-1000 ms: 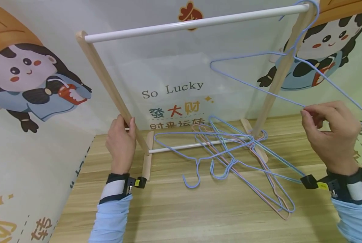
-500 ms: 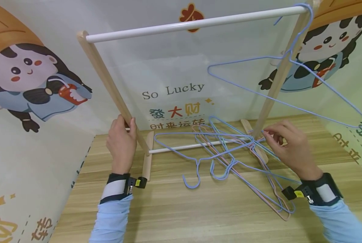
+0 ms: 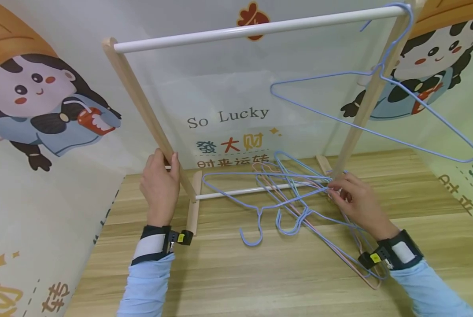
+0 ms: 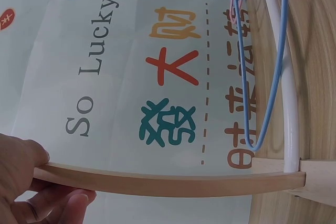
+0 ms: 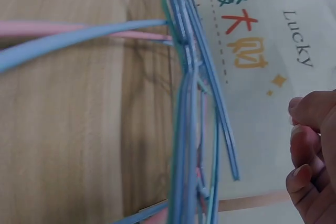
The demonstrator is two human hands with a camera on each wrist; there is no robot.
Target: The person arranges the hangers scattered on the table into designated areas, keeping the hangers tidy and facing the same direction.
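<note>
My left hand (image 3: 160, 185) grips the left wooden post (image 3: 145, 103) of a small hanging rack. Its thumb lies on one side of the post and the fingers on the other. A blue wire clothes hanger (image 3: 381, 70) hangs by its hook at the right end of the white top rail (image 3: 260, 30). My right hand (image 3: 359, 202) is at the right end of a heap of hangers. In the right wrist view its fingers (image 5: 302, 145) are loosely bent, apart from the bundled blue hangers (image 5: 184, 103), with nothing seen between them.
Blue, green-blue and pink hangers overlap across the rack's white lower rail (image 3: 236, 192) and the wooden tabletop (image 3: 228, 281). One blue hanger's hook (image 3: 250, 243) points toward me. A printed backdrop (image 3: 220, 88) stands behind and at both sides.
My right hand has left the hanging hanger's lower bar and moved down and left to the heap. The hanging hanger has swung slightly. My left hand stays on the post.
</note>
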